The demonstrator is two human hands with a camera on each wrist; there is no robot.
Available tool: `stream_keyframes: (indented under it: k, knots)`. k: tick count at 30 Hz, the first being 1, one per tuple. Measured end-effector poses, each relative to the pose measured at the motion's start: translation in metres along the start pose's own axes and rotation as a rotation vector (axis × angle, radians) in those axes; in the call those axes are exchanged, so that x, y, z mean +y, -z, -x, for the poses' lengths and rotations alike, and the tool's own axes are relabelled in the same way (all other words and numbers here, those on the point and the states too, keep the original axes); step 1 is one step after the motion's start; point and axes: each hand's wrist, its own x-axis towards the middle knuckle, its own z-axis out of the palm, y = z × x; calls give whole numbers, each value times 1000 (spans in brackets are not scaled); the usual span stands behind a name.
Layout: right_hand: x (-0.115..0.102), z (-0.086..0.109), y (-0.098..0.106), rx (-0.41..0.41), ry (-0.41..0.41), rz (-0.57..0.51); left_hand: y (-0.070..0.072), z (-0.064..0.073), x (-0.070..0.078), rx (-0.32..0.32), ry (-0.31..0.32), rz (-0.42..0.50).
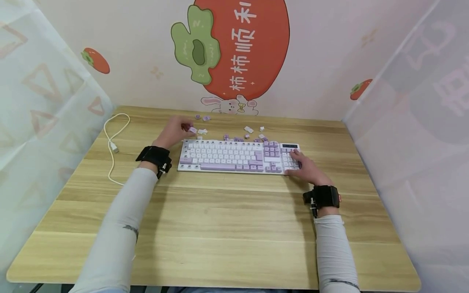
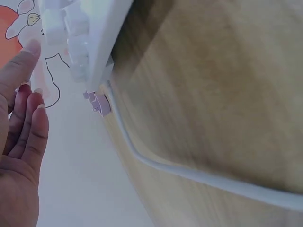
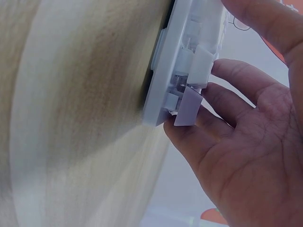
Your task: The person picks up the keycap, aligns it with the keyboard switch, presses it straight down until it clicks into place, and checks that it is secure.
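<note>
In the head view, one white-and-purple keyboard (image 1: pixel 220 156) is lying on one tabletop (image 1: pixel 227 228). Behind it, more than ten loose keycaps (image 1: pixel 248 130) are lying scattered, some bunching too closely to count. The left hand (image 1: pixel 174 131) is meeting one lilac keycap (image 1: pixel 192 130) at its fingertips; whether its grip is pinching it, I cannot tell. The right hand (image 1: pixel 309 167) is gripping the keyboard's right end. One white cable (image 1: pixel 115 147), showing one plug, is lying at left.

In the left wrist view, one thumb is standing apart from three visible fingers, and the cable is running past the keyboard's edge.

In the right wrist view, the grip is curling round the keyboard's end, beside one lilac key (image 3: pixel 188 107).
</note>
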Motion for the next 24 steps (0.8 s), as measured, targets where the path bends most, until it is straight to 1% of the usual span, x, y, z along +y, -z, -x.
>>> stream_keyframes:
  k: [4, 8, 14, 21, 24]
  knots:
    - [0, 0, 0, 0, 7, 5, 0, 7, 2, 31, -8, 7]
    - [0, 0, -1, 0, 11, 9, 0, 11, 4, 93, -49, 8]
    - [-1, 0, -1, 1, 17, 23, -2, 16, 8, 173, -130, 47]
    - [-1, 0, -1, -1, 2, 27, -3, 24, 12, 204, -146, 101]
    - [-1, 0, -1, 2, 5, 22, -2, 28, 15, 211, -169, 108]
